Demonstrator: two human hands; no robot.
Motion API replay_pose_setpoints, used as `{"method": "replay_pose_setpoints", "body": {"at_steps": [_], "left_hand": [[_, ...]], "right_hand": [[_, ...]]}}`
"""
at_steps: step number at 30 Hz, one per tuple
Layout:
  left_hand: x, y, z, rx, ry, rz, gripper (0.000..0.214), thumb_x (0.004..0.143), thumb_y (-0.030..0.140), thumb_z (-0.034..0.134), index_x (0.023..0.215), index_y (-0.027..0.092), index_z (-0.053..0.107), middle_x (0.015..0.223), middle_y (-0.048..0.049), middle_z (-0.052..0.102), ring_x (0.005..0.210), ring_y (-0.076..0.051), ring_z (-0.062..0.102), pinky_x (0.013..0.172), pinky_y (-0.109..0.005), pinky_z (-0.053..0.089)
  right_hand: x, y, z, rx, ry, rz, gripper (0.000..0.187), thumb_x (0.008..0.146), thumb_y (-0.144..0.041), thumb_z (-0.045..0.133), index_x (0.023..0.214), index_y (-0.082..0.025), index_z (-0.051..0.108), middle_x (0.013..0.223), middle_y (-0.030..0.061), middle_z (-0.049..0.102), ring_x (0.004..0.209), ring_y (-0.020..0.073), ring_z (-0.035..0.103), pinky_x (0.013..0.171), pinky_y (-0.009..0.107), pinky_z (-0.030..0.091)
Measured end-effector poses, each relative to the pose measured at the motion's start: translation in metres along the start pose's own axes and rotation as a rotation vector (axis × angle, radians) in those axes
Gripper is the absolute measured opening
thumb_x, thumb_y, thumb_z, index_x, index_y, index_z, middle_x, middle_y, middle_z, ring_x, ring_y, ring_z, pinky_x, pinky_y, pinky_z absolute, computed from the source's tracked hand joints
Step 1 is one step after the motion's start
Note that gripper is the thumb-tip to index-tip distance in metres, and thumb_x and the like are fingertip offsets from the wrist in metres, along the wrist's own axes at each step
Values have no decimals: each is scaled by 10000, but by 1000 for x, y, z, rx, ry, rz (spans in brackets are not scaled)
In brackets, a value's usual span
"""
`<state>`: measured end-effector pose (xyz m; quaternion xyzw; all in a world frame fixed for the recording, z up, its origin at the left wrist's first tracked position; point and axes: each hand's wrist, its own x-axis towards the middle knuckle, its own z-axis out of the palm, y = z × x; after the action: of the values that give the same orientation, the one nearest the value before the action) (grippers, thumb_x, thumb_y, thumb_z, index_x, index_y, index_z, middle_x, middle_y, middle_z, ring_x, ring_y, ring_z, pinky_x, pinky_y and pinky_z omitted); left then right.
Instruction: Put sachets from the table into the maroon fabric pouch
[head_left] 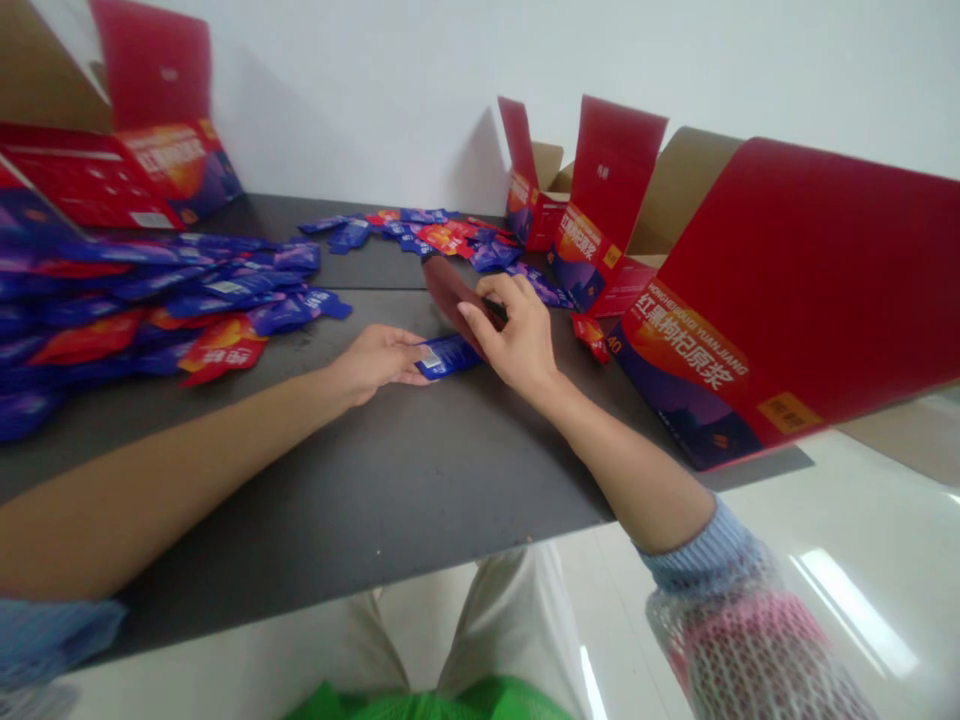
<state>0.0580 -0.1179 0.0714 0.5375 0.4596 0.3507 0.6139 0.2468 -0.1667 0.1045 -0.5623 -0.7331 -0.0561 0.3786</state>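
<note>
While our left hand (384, 362) pinches one end of a blue packet (448, 357) between thumb and fingers, our right hand (521, 335) is closed around a brown, flat object (448, 292) with a black part, whose kind we cannot make out. The packet lies between our two hands, just above the surface (450, 470) or on it; we cannot tell which. Its other end passes behind our right hand, and we cannot see whether the two touch. To the left of our left hand spreads a large heap of blue and red packets (225, 287), blurred at its outer side. Beyond both hands lies a smaller scatter of packets (450, 238). Near our right hand, on its right, is a red packet (591, 338); farther right stands a big red carton (817, 270), and past that hand stand smaller open cartons (596, 250).
</note>
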Motion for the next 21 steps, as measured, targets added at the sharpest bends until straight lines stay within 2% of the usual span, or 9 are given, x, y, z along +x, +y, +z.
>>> {"method": "replay_pose_setpoints", "body": {"at_steps": [3, 6, 7, 11, 15, 21], "left_hand": [[-3, 3, 2, -50, 23, 28, 99, 795, 158, 746, 874, 144, 689, 798, -58, 752, 687, -176, 712, 721, -333, 615], [-3, 5, 0, -126, 41, 73, 36, 831, 127, 654, 837, 161, 665, 754, -10, 737, 656, -145, 686, 638, -263, 580], [-2, 5, -2, -137, 14, 78, 48, 831, 112, 639, 822, 155, 659, 735, -5, 733, 650, -141, 680, 627, -253, 573], [2, 5, -8, -98, -106, -8, 155, 788, 57, 695, 938, 92, 706, 787, -53, 773, 732, -173, 720, 704, -296, 610], [4, 8, -8, -59, -42, -101, 165, 739, -30, 756, 889, 21, 712, 798, -100, 778, 733, -177, 733, 750, -305, 623], [8, 9, -8, -35, -2, -162, 106, 750, -28, 760, 804, 41, 699, 756, -101, 765, 677, -162, 731, 699, -267, 632]], "right_hand": [[-10, -7, 13, 115, -98, -138, 439, 960, -529, 573, 1252, -201, 590, 1216, 110, 557, 1193, 225, 496, 1035, 363, 457], [-15, -5, 26, 119, -235, -174, 715, 846, -609, 702, 1365, -148, 528, 1299, 153, 484, 1267, 258, 447, 1073, 391, 441], [-14, -4, 28, 95, -284, -172, 747, 831, -626, 711, 1372, -144, 529, 1315, 160, 475, 1272, 271, 444, 1078, 405, 435], [-6, 3, 22, -63, -430, -122, 576, 903, -569, 648, 1329, -183, 599, 1297, 138, 541, 1230, 296, 477, 1054, 442, 430], [4, 10, 13, -227, -445, 28, 449, 953, -460, 613, 1300, -179, 647, 1276, 154, 587, 1209, 317, 511, 1022, 457, 447], [10, 16, 15, -402, -420, 204, 339, 953, -393, 630, 1205, -187, 724, 1290, 187, 610, 1229, 361, 516, 912, 472, 517]]}}
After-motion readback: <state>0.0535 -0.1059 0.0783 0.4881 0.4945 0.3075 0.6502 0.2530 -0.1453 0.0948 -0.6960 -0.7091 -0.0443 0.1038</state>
